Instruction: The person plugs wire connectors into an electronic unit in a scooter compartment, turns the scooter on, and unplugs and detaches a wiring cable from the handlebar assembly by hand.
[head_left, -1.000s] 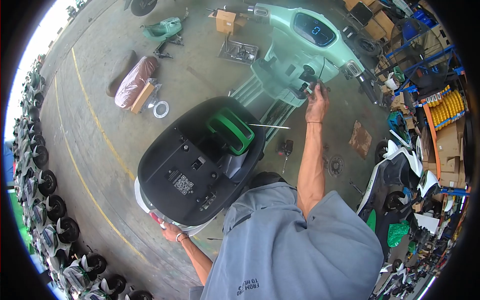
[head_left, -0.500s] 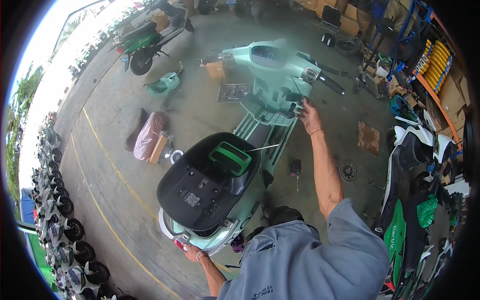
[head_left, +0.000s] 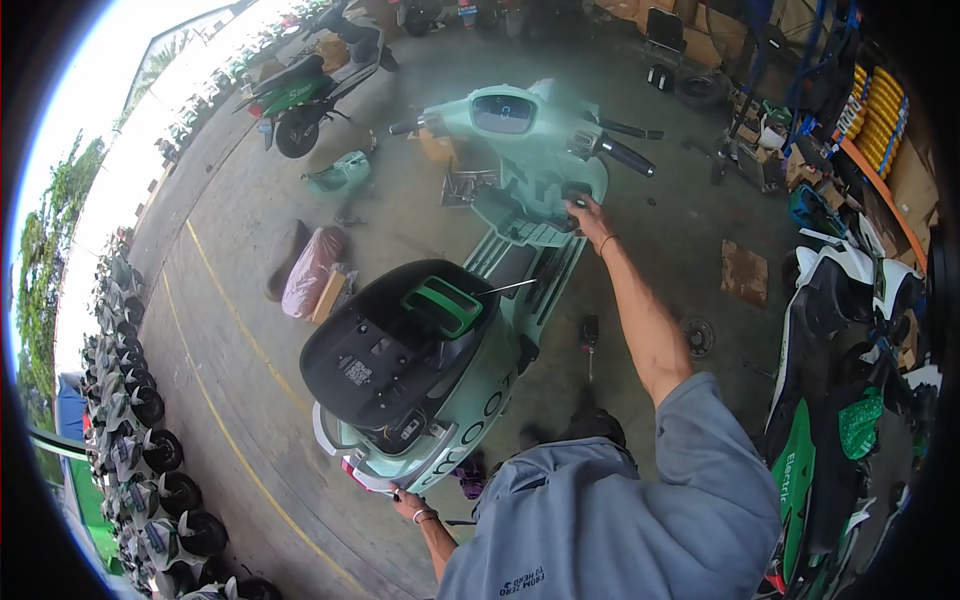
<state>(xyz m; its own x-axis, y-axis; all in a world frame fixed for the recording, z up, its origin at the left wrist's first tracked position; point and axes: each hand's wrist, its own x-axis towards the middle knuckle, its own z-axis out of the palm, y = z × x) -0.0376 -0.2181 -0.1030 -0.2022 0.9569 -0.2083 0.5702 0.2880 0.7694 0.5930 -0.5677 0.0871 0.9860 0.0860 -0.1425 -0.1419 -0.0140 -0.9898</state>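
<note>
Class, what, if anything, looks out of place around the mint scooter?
The mint scooter has its black compartment uncovered, a thin rod jutting out, and a mint panel lies on the floor: it looks partly dismantled.

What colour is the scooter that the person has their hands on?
Pale mint green on its painted body; the scooter shows best in the head view.

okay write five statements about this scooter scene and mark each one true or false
The left hand is at the rear of the mint-green scooter. True.
The right hand is at the rear too. False: it is up front, below the handlebar.
The dashboard display is lit. True.
The power drill lies on the scooter. False: it lies on the floor.
The handle in the black bin is red. False: it is green.
</note>
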